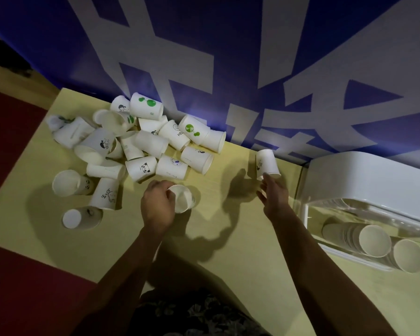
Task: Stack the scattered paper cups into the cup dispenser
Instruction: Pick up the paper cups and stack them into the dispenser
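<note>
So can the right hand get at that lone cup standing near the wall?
Probably yes: the right hand is open with fingertips already at the lone cup, and nothing lies between them.

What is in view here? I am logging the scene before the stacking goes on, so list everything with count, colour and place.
loose cups: some two dozen, white, a few with green or black prints, heaped on the table's far left by the wall.
lone cup: one, white, standing mouth down right of the heap, at the right hand's fingers.
held cup: one, white, near the table's middle.
stacked cups: two nested rows, white, lying inside the dispenser.
dispenser: one, white with a clear front, at right.
table: one, pale yellow.
wall: blue with large white characters.
floor: dark red, at left.
left hand: grips the held cup.
right hand: open, fingertips at the lone cup.
</note>
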Demonstrator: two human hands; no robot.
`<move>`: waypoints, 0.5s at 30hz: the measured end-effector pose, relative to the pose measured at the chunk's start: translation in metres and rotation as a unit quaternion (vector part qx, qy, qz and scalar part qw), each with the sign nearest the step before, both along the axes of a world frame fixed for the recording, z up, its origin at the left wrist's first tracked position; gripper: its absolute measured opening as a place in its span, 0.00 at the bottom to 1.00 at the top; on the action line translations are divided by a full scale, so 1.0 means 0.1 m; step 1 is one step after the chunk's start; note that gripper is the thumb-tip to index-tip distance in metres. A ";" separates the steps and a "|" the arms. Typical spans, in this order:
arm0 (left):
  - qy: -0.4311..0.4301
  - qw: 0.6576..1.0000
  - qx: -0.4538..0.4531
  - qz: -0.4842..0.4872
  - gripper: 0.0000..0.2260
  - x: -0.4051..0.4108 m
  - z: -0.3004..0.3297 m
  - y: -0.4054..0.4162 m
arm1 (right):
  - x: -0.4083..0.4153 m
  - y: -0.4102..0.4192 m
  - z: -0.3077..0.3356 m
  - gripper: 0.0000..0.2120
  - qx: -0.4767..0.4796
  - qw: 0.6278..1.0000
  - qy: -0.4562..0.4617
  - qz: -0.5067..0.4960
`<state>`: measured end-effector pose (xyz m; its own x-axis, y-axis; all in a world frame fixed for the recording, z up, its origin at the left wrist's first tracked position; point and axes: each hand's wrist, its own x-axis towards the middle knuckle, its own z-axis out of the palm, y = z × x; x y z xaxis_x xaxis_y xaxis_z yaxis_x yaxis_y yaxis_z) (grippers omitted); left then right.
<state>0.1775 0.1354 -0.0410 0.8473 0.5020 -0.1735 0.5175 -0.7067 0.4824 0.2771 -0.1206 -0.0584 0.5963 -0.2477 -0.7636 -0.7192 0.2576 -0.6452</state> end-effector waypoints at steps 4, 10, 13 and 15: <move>-0.081 0.993 -0.088 -0.017 0.05 -0.03 0.19 -0.21 | 0.19 -0.01 0.02 0.21 0.013 0.996 0.047 -0.077; -0.127 0.974 -0.187 -0.010 0.09 0.01 0.50 -0.58 | -0.04 -0.02 0.03 0.07 -0.055 0.997 0.040 -0.023; -0.124 0.973 -0.193 -0.012 0.10 0.00 0.58 -0.76 | -0.18 -0.15 0.02 0.07 0.010 0.999 0.051 -0.002; -0.117 0.974 -0.195 -0.018 0.10 -0.01 0.60 -0.85 | -0.14 -0.23 0.03 0.13 0.054 0.997 0.047 -0.011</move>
<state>0.1768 0.0500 0.0187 0.9025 0.4058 -0.1444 0.3390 -0.4625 0.8193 0.2629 -0.1433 -0.0559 0.5166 -0.1726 -0.8387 -0.7684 0.3386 -0.5430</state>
